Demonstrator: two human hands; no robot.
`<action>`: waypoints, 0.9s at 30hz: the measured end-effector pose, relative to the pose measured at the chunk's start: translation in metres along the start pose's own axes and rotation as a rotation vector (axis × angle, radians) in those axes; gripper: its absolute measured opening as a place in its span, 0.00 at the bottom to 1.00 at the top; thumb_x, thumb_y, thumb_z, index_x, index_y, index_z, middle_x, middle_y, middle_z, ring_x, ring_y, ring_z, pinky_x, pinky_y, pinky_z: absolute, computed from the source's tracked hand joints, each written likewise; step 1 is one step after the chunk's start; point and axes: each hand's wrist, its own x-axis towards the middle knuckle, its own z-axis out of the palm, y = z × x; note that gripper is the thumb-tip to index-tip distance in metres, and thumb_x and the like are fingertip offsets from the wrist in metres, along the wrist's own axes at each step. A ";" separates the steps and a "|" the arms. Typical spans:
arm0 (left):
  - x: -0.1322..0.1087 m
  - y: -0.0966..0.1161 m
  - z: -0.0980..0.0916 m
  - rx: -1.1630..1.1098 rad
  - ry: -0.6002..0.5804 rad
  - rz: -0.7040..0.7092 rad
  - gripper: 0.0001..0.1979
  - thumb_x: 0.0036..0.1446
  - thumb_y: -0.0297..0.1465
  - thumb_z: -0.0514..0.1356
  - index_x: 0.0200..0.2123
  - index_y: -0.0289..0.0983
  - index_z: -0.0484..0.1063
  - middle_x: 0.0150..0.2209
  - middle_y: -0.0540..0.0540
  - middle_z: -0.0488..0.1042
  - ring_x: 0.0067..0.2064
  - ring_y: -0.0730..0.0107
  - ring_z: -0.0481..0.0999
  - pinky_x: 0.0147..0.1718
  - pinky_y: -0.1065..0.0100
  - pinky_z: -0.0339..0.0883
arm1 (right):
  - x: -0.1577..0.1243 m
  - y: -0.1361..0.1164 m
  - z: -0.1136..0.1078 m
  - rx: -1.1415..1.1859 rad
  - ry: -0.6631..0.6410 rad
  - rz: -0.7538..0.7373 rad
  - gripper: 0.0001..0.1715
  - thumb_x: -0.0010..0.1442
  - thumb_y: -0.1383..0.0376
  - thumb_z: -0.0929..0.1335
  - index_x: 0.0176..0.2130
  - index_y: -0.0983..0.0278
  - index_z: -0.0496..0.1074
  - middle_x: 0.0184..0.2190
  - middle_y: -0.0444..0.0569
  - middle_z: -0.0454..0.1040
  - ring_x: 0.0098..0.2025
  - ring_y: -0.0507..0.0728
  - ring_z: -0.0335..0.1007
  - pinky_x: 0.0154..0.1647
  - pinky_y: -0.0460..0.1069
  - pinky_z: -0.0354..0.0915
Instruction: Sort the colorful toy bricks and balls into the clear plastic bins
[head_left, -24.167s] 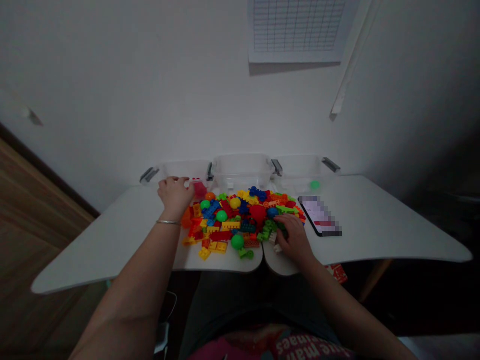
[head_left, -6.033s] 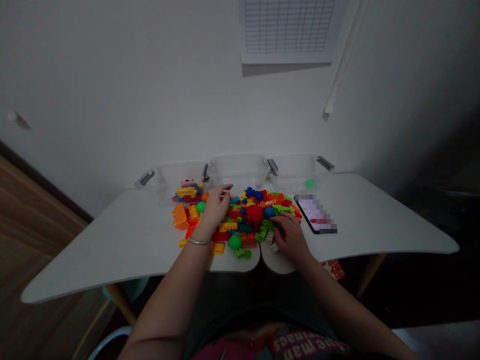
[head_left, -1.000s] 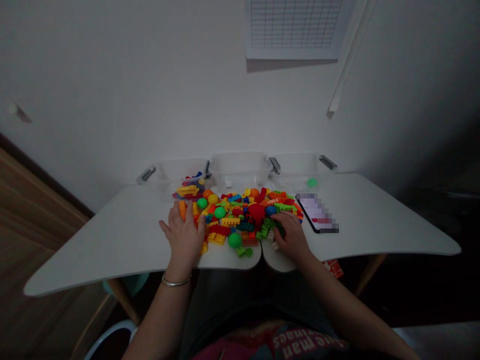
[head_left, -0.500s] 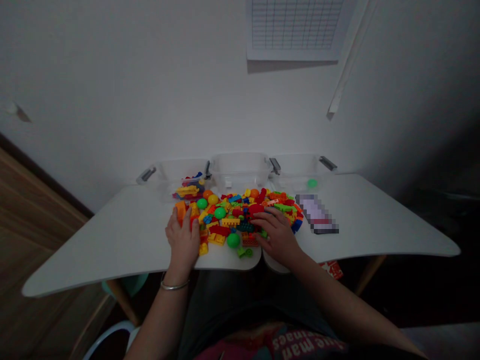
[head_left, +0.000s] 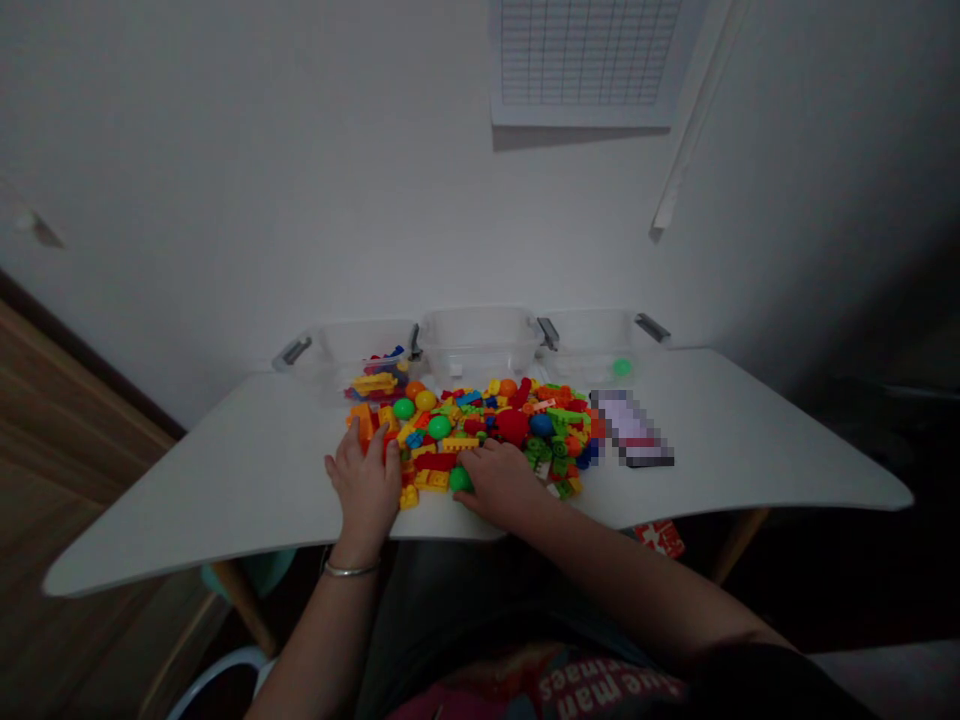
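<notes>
A heap of toy building bricks and small plastic balls lies on the white table. At its left end my left hand (head_left: 365, 490) rests with fingers spread, the fingertips at an orange brick (head_left: 361, 418). My right hand (head_left: 504, 485) is at the near edge of the heap, its thumb and fingers closed around a green ball (head_left: 460, 480). Left of and beyond that hand are a dark red brick (head_left: 435, 461) and a yellow brick (head_left: 460, 444). Another green ball (head_left: 439, 427) and a large red piece (head_left: 513, 426) lie farther in. My right palm hides some bricks.
Three clear bins stand along the wall: the left bin (head_left: 330, 345) holds several bricks, the middle bin (head_left: 480, 325) is beside it, and the right bin (head_left: 585, 330) has a green ball (head_left: 622, 368) in it. A blurred phone-like object (head_left: 634, 430) lies right of the heap.
My right hand has moved left and nearer, from the red piece to the green ball, and has closed on it. A blue ball and green bricks are uncovered. My left hand has barely moved.
</notes>
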 end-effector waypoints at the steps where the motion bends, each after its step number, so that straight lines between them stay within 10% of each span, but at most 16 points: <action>1: 0.000 0.000 0.000 -0.001 0.000 -0.001 0.22 0.65 0.38 0.47 0.54 0.37 0.72 0.66 0.32 0.56 0.63 0.44 0.60 0.59 0.36 0.49 | 0.000 0.000 0.000 -0.002 -0.004 0.010 0.21 0.55 0.54 0.72 0.45 0.64 0.72 0.41 0.53 0.78 0.45 0.63 0.71 0.43 0.54 0.67; 15: -0.001 -0.002 0.000 0.001 0.020 -0.015 0.21 0.64 0.37 0.47 0.53 0.36 0.72 0.63 0.32 0.61 0.61 0.45 0.62 0.58 0.38 0.51 | -0.020 0.022 -0.022 0.170 0.265 0.026 0.18 0.58 0.63 0.69 0.49 0.61 0.71 0.46 0.52 0.76 0.47 0.60 0.70 0.47 0.53 0.67; 22: 0.002 -0.013 0.013 -0.081 0.042 0.039 0.23 0.63 0.37 0.48 0.53 0.30 0.72 0.63 0.30 0.60 0.63 0.48 0.59 0.61 0.47 0.53 | -0.017 0.127 -0.059 0.291 0.836 0.246 0.21 0.57 0.60 0.67 0.50 0.61 0.70 0.45 0.54 0.75 0.46 0.62 0.71 0.46 0.58 0.68; 27: 0.002 -0.014 0.014 -0.104 0.052 0.056 0.23 0.63 0.38 0.49 0.53 0.31 0.71 0.63 0.31 0.59 0.64 0.49 0.56 0.63 0.48 0.50 | 0.003 0.207 -0.066 0.213 0.901 0.384 0.22 0.58 0.65 0.63 0.52 0.64 0.68 0.50 0.57 0.72 0.50 0.62 0.68 0.53 0.59 0.65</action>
